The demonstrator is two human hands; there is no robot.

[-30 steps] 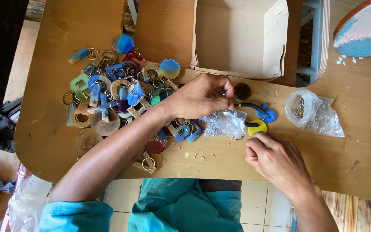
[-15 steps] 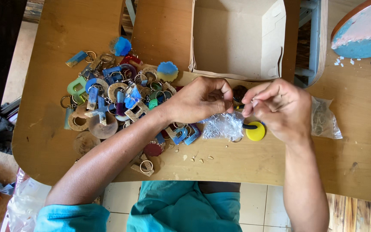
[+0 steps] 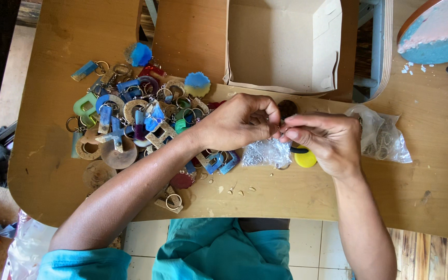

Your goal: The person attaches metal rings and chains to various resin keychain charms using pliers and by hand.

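My left hand (image 3: 239, 122) and my right hand (image 3: 327, 140) meet fingertip to fingertip above the wooden table (image 3: 431, 171), pinching a small metal ring (image 3: 281, 125) between them. Under them lie a clear bag of tiny metal parts (image 3: 268, 154) and a yellow disc with a dark loop (image 3: 305, 157). A round brown piece (image 3: 287, 107) shows just behind my fingers. To the left spreads a pile of resin keychains (image 3: 130, 119) in blue, green, gold and red, many shaped like letters.
An open cardboard box (image 3: 281, 44) stands at the back. A clear bag of key rings (image 3: 385, 136) lies to the right. A round blue and pink board (image 3: 436, 31) sits at the top right. Crumbs (image 3: 234, 191) dot the front edge.
My right hand rose from the table's front edge and joined my left hand. Both have since drawn closer, pinching the small ring together.
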